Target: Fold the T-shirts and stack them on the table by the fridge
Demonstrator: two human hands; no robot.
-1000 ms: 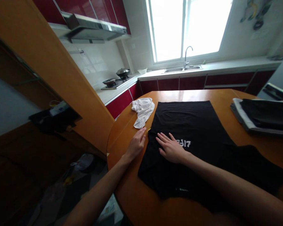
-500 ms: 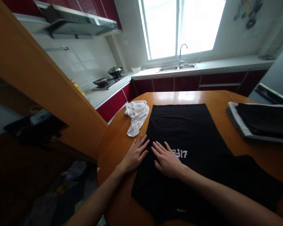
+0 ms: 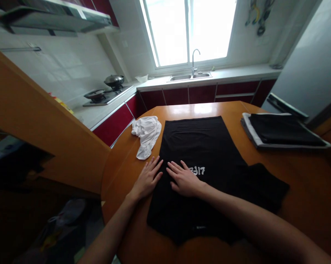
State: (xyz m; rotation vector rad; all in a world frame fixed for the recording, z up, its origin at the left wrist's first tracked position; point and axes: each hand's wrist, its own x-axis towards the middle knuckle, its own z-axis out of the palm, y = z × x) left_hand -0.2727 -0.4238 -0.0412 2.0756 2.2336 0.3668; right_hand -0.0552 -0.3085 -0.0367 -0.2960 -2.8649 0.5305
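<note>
A black T-shirt (image 3: 198, 141) lies spread out on the wooden table (image 3: 118, 179), its neck end toward me and white lettering on its front. One sleeve reaches out to the right; no sleeve sticks out on the left. My left hand (image 3: 147, 177) rests with spread fingers at the shirt's left edge, partly on the wood. Flat on the fabric beside the lettering is my right hand (image 3: 184, 179), fingers extended, covering some of the letters. Neither hand grips anything. Just beyond my left hand sits a crumpled white cloth (image 3: 146, 135).
A pile of folded black, white and grey clothes (image 3: 283, 130) lies at the table's right side. Past the table are a counter with a sink (image 3: 182, 77) and a stove (image 3: 107, 96) with pans. A wooden partition (image 3: 58, 135) borders the left, a fridge (image 3: 300, 66) the right.
The camera view has turned to the right, so everything appears shifted left and more of the fridge shows. Both hands stay at about the same spots on the shirt.
</note>
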